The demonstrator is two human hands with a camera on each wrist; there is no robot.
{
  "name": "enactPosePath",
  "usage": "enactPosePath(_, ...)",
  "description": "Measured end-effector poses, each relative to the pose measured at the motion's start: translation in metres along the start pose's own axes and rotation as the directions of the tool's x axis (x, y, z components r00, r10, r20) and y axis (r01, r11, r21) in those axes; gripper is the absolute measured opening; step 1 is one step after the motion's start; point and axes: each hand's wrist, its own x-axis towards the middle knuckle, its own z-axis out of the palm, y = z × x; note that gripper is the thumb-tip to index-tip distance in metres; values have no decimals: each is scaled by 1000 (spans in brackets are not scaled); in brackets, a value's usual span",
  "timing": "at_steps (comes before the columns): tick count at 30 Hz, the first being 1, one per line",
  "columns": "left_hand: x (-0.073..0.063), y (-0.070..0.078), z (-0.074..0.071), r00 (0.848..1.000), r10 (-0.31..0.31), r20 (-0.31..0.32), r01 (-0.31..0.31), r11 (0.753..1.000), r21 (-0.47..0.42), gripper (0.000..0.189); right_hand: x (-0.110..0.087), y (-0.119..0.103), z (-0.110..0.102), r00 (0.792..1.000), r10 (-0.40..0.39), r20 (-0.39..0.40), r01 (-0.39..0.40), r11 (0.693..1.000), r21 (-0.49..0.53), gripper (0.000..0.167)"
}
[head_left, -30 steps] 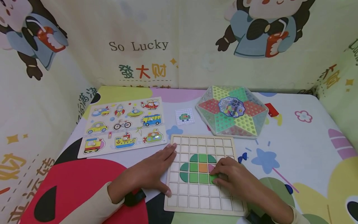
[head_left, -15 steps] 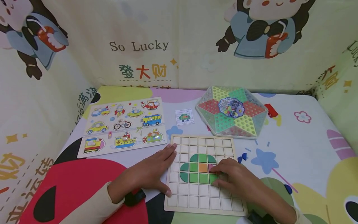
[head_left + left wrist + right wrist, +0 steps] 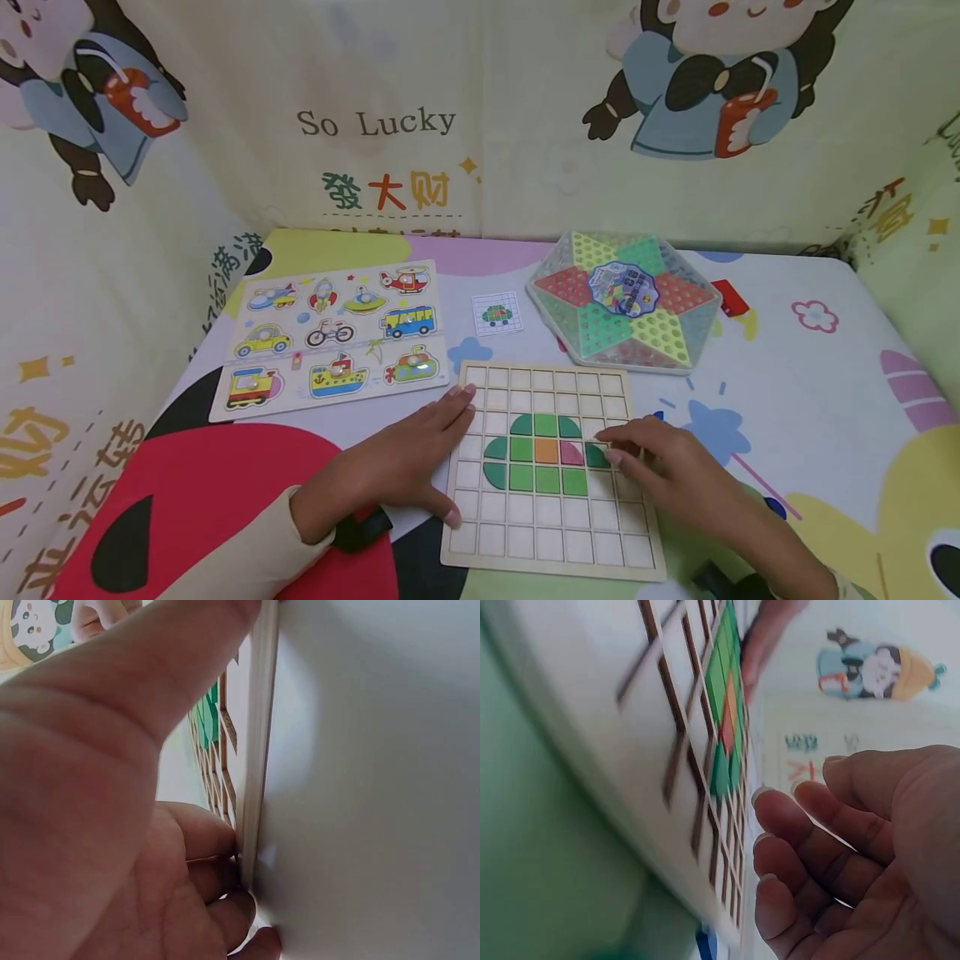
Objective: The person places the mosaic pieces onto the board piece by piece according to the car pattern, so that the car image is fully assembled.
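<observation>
Two hands on show, left hand (image 3: 408, 457) and right hand (image 3: 660, 462). One grid board (image 3: 551, 533), one vehicle puzzle (image 3: 333, 337), one small pattern card (image 3: 497, 313), one star-shaped game board (image 3: 622, 298), all counted on the desk (image 3: 787, 375).

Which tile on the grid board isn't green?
Two aren't: the orange square tile in the middle row and the pink tile right of it. Every other placed tile on the wooden grid board is green.

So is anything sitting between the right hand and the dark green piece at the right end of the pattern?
Nothing visible. The right hand has its fingertips right at the dark green piece on the grid board; no other object lies between them.
</observation>
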Motion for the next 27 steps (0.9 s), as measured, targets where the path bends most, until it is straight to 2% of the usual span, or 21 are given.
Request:
enactPosePath(4,-1,-1,1,1000,-8,4,8,1000,0,119,-6,7,-11,998,62,-25,-62,998,-16,21)
enactPosePath(12,-1,-1,1,1000,-7,6,7,1000,-3,119,-19,20,-20,993,116,-31,-117,992,-47,21)
enactPosePath(16,0,-1,1,1000,-4,8,4,1000,-1,119,-26,27,-24,994,103,-20,-104,992,-74,23)
enactPosePath(24,1,-1,1,1000,-4,3,4,1000,7,120,-47,45,-28,1000,27,11,-26,995,-92,33)
enactPosePath(27,1,-1,1,1000,-3,0,3,1000,9,120,-53,49,-30,999,31,35,-27,995,-94,33)
